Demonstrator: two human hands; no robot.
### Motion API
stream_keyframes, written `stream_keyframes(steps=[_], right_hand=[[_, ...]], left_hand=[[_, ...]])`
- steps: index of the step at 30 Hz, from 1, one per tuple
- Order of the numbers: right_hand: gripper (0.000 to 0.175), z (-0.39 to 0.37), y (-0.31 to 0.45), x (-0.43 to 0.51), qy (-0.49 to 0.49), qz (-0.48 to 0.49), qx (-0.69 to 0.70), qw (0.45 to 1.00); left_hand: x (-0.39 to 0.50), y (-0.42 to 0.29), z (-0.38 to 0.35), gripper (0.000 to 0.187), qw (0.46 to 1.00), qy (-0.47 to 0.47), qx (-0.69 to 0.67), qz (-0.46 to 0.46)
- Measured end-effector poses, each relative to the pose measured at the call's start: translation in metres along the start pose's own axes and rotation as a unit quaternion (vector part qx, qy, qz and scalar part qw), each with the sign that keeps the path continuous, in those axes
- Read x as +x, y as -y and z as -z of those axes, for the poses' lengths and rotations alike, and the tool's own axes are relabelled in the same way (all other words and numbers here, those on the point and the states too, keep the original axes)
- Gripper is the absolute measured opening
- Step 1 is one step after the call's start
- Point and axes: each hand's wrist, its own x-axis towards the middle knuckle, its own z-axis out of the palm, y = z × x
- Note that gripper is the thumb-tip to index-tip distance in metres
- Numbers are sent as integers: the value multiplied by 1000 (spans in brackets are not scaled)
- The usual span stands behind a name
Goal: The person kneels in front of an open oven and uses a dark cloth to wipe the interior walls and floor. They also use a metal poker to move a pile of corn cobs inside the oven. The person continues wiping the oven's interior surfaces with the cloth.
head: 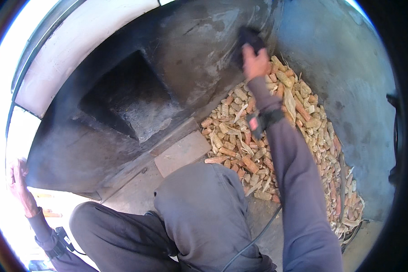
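Note:
My right hand (256, 63) is stretched forward, blurred, and closed on a dark cloth (251, 35). The cloth lies against the soot-darkened wall (197, 40) of a stove base, near the corner. Below that arm spreads a heap of broken corncobs (238, 136) with some dry husks among them. Far to the left, my left hand (18, 176) is raised beside the outer edge of the stove. Glare washes out its fingers, so its grip on the edge is unclear.
A dark square opening (122, 91) sits in the stove wall. A flat brick tile (183, 153) lies at its foot. The grey side wall (346, 102) bounds the cobs on the right. My bent knees (200, 200) and a thin cable (255, 241) are close in front. White tiles (78, 44) edge the stove top.

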Motion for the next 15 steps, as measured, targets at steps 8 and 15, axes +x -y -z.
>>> stream_keyframes(steps=[8, 15], right_hand=[[35, 33, 47, -87, 267, 76, 190, 942], [51, 20, 24, 75, 57, -140, 283, 947]], left_hand=[[-1, 6, 2, 29, 999, 4, -30, 18], [-1, 1, 5, 30, 999, 33, 38, -9]])
